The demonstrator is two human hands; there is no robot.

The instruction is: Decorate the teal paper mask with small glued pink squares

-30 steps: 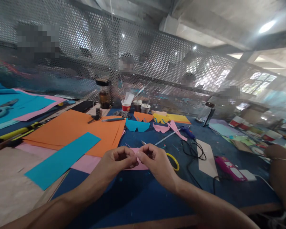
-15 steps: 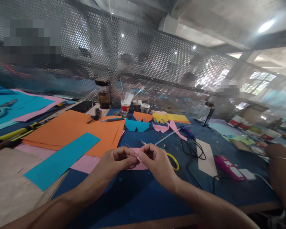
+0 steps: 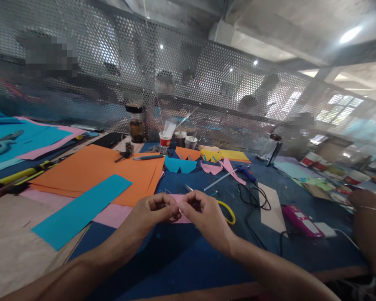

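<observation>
My left hand (image 3: 161, 211) and my right hand (image 3: 203, 211) meet fingertip to fingertip above the near part of the blue table. Both are closed in a pinch, thumbs against the fingers; whatever lies between them is too small or hidden to make out. Just under and behind the fingers is a piece of pink paper (image 3: 185, 219), partly covered by the hands. A pair of scissors with a yellow handle (image 3: 228, 212) lies beside my right hand, its blade tip showing past the fingers. Left of my left hand, a blue paper strip (image 3: 81, 213) rests across orange sheets (image 3: 94, 167).
Cut paper shapes, one of them blue (image 3: 181, 165), stand beyond my hands with a glue gun (image 3: 247, 172) and its black cord. A magenta power strip (image 3: 302, 220) sits at right near another person's arm (image 3: 369, 225). Paper cups (image 3: 165, 140) and a jar (image 3: 136, 125) line the mesh screen.
My fingertips have shifted very slightly, and the pink bit seen between them before hardly shows now. The objects on the table have stayed where they were.
</observation>
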